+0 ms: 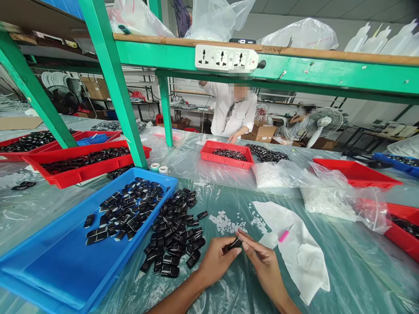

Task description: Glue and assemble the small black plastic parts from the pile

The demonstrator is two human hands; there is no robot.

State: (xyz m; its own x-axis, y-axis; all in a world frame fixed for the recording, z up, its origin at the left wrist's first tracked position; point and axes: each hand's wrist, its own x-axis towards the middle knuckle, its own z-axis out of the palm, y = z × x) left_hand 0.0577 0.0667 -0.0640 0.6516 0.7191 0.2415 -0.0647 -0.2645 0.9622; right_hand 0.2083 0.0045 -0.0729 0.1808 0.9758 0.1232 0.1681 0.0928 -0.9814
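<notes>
My left hand (218,257) is closed around a small black plastic casing (234,244) with a glossy surface. The fingertips of my right hand (262,261) press against the casing's near right end; whether they pinch a tiny part there is hidden. Beside my left hand spreads a heap of similar black casings (173,235) on the plastic-covered table. Just beyond my hands lie small white pieces (225,222) in a loose scatter. To the right, a white cloth (304,257) has a pink-handled pointed tool (285,235) on it.
A blue tray (42,261) with more black casings stands at left. Red trays (209,150) and clear bags of white parts (324,205) are farther back. A green shelf frame (111,78) crosses overhead. Across the table stands a person in a white shirt (219,109).
</notes>
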